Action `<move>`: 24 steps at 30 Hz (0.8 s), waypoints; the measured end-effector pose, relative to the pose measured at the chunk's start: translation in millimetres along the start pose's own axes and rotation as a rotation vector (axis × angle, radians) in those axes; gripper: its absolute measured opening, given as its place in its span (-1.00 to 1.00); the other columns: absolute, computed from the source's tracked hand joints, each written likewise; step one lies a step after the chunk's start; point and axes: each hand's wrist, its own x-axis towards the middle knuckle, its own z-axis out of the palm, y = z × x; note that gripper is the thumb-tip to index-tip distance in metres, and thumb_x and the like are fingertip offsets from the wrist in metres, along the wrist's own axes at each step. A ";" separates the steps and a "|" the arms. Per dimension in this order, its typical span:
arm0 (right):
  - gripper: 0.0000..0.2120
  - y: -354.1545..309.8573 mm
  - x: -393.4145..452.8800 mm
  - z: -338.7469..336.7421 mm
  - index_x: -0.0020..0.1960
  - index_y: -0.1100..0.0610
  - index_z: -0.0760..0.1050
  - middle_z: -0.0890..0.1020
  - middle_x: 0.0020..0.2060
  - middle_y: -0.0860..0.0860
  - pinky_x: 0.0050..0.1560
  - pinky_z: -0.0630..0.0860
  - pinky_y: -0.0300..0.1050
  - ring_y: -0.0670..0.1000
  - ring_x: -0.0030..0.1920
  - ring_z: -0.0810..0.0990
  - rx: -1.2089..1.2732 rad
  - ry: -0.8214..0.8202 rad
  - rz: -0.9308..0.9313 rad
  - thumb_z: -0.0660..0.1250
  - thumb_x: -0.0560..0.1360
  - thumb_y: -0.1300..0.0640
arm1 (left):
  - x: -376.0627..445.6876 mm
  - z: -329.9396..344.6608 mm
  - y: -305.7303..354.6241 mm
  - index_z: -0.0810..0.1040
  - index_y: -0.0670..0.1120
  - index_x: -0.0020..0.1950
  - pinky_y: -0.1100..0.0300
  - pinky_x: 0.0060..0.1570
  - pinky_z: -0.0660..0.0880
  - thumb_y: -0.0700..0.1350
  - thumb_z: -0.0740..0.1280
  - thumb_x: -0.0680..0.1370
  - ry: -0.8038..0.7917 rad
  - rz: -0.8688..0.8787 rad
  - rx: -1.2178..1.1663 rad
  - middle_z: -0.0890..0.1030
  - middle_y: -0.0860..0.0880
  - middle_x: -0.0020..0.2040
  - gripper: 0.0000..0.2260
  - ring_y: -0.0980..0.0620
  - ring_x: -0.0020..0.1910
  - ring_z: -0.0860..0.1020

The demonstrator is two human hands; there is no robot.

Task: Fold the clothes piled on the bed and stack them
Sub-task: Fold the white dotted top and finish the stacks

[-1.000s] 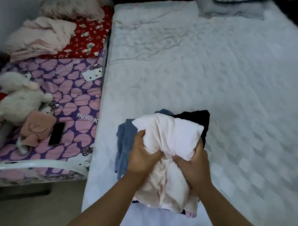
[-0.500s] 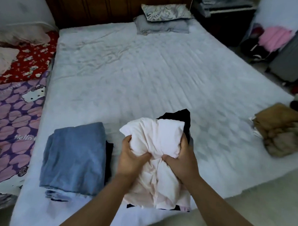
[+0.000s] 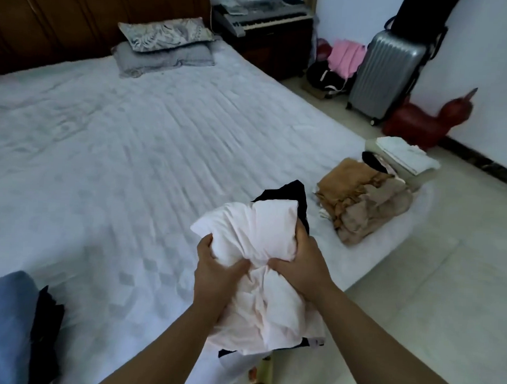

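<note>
fingers: left hand (image 3: 216, 273) and right hand (image 3: 301, 259) both curled tight into the pale pink bundle (image 3: 251, 276), thumbs meeting near its middle, cloth bunched between them
left hand pose: knuckles up, forearm coming from the near edge, angled up and right
right hand pose: wraps the bundle's right side, forearm coming from the near right corner
pale pink bundle: soft thin fabric, creased, puffed like a pillow at the far end, loose folds hanging at the near end; long axis runs near to far, tilted slightly left at the far end
black garment (image 3: 290, 195): dark cloth held under and behind the pink one, a corner sticks out at the far side, another bit shows below the near end
position: bundle held above the near right edge of the bed (image 3: 131, 157), not resting on it
bed: pale quilted sheet, ribbed and checked pattern, light wrinkles
blue stack (image 3: 4, 323): folded denim-like cloth on the near left of the bed, dark piece just beside it on the right
tan pile (image 3: 359, 199): brown and beige crumpled clothes on the bed's right corner, well apart from the hands
pillows (image 3: 166, 43): two stacked at the far end, patterned on grey
floor items: grey ribbed suitcase (image 3: 388, 75) upright by the far right wall, keyboard (image 3: 263, 16) on a dark stand
</note>
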 end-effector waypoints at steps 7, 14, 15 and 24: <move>0.07 25.0 88.5 -54.5 0.41 -0.39 -0.24 0.13 0.51 -0.04 0.27 0.38 -0.06 0.02 0.42 0.27 -0.001 -0.026 -0.029 0.49 0.23 -0.09 | 55.9 74.2 43.6 0.14 0.07 0.46 0.06 0.17 0.38 0.01 0.56 0.32 0.036 -0.013 -0.018 0.42 -0.07 0.35 -0.16 -0.13 0.25 0.44; 0.10 41.8 176.6 -107.7 0.50 -0.27 -0.22 0.01 0.53 -0.07 0.37 0.31 0.03 0.03 0.49 0.14 0.036 -0.099 -0.101 0.45 0.21 -0.15 | 105.2 139.0 95.2 0.12 0.09 0.46 0.01 0.19 0.37 0.04 0.54 0.34 0.102 -0.021 -0.010 0.42 -0.09 0.34 -0.17 -0.16 0.26 0.43; 0.10 44.9 188.0 -116.0 0.49 -0.29 -0.23 0.00 0.53 -0.08 0.38 0.31 0.06 0.03 0.49 0.13 0.035 -0.110 -0.111 0.44 0.19 -0.18 | 110.8 148.1 102.5 0.11 0.10 0.46 0.01 0.20 0.37 0.04 0.54 0.34 0.107 -0.019 -0.010 0.42 -0.09 0.34 -0.17 -0.16 0.26 0.43; 0.13 110.4 300.6 -212.6 0.51 -0.22 -0.16 0.11 0.50 -0.09 0.39 0.31 0.00 0.00 0.47 0.18 0.090 -0.267 -0.118 0.47 0.15 -0.19 | 154.5 282.7 155.7 0.13 0.11 0.46 0.03 0.20 0.37 0.06 0.53 0.34 0.245 -0.049 -0.026 0.43 -0.09 0.34 -0.19 -0.15 0.26 0.44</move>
